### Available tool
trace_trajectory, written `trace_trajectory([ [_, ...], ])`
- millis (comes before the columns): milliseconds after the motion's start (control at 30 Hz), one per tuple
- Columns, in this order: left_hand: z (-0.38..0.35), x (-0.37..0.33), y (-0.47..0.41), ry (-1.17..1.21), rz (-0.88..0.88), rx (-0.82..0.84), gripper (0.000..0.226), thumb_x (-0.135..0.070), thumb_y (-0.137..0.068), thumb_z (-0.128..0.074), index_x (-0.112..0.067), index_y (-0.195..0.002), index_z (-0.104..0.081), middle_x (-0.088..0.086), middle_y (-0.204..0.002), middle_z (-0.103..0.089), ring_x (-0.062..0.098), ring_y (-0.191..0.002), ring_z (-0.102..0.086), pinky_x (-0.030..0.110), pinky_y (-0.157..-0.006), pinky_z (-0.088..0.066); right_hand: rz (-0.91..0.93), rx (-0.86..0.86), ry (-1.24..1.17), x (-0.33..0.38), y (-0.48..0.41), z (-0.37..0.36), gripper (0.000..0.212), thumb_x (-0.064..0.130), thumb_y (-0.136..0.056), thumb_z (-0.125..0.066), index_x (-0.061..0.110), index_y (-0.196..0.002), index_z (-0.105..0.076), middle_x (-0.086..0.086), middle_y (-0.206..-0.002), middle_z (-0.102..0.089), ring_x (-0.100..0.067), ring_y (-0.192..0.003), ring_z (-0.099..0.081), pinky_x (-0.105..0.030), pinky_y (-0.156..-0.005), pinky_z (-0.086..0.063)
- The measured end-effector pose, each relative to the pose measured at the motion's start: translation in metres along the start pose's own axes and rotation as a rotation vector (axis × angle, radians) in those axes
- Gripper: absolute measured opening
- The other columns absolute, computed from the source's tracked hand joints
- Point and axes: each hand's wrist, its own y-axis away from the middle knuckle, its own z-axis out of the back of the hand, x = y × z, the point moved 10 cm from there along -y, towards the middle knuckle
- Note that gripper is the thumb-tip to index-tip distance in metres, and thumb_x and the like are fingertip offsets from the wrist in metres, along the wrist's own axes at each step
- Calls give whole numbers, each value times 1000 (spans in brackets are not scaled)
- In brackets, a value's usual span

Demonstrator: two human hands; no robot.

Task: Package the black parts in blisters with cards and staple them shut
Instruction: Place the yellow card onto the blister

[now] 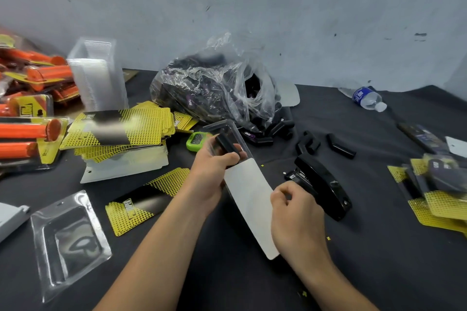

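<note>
The left hand is gripping the clear blister with a black part seated inside, holding it raised above the worktop, while the right hand is pinching the card by its edge, apparently steering it into the blister; the stapler is lying just beside, handy for closing

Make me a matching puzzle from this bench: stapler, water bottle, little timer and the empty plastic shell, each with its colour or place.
1 stapler
2 water bottle
3 timer
4 empty blister

A green, beside the card stack
B lying on its side near the wall
C clear, at the near left of the table
D black, next to the right hand

Pairs: 1-D, 2-B, 3-A, 4-C
</note>
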Motion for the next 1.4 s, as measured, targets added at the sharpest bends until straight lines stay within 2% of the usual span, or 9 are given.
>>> trace_trajectory([
  [133,-4,-4,5,-144,-68,-26,48,23,-90,-54,-4,-130,-51,14,-100,-69,26,-89,-71,47,-90,-59,47,123,37,4,-5,-7,8,33,-95,-54,32,-98,-61,6,-69,-66,-17,-79,-63,-39,-74,-51],
  [267,-21,3,12,-239,-28,111,50,24,-89,-52,-13,-122,-55,16,-105,-71,27,-93,-71,43,-90,-60,121,285,23,12,-7,-10,22,54,-85,-64,33,-92,-65,11,-72,-71,-12,-70,-68,-37,-62,-53],
  [433,-28,18,15,-492,-14,233,37,5,-91,-65,-16,-122,-65,9,-108,-77,19,-95,-73,36,-85,-59,-65,317,-388,-6,-13,-17,12,16,-94,-73,10,-89,-64,-23,-76,-72,-42,-72,-70,-48,-67,-54],
  [533,-9,16,10,-716,-80,66,25,-22,-89,-79,-27,-113,-73,-8,-97,-78,7,-86,-75,27,-75,-59,-115,217,-474,-19,-22,-11,18,8,-92,-70,10,-79,-58,-23,-70,-65,-28,-64,-59,-41,-62,-47],
  [667,1,10,9,-832,-108,-56,7,-22,-83,-83,-25,-78,-79,-7,-72,-76,9,-62,-73,29,-61,-63,-129,202,-523,-25,-29,-11,27,4,-91,-67,16,-71,-54,-29,-74,-64,-27,-64,-59,-40,-61,-46],
  [800,-2,-6,12,-1055,-238,-153,24,-26,-84,-77,-35,-62,-73,-28,-63,-68,-9,-63,-65,9,-50,-49,-39,217,-477,-20,-31,-13,21,6,-90,-66,14,-76,-52,-19,-65,-55,-25,-62,-49,-41,-61,-39],
  [1033,-5,-9,18,-1192,-277,-202,19,-24,-84,-67,-17,-68,-75,-4,-62,-70,14,-63,-68,36,-59,-59,31,286,-477,-14,-31,-19,17,10,-88,-66,14,-79,-53,-14,-66,-55,-24,-65,-46,-39,-64,-37],
  [1233,-9,-10,15,-1053,-262,-73,31,-15,-86,-73,-33,-61,-70,-21,-58,-68,-2,-52,-66,10,-45,-48,-49,207,-482,-26,-36,-13,9,10,-93,-63,11,-86,-59,-14,-74,-60,-26,-68,-53,-42,-65,-44],
  [1400,-19,-13,24,-1236,-365,-85,11,-17,-84,-72,-17,-75,-78,-7,-66,-73,8,-65,-70,30,-65,-61,41,190,-392,-20,-33,-12,12,8,-93,-61,8,-85,-52,1,-58,-43,-13,-52,-36,-31,-52,-32],
])
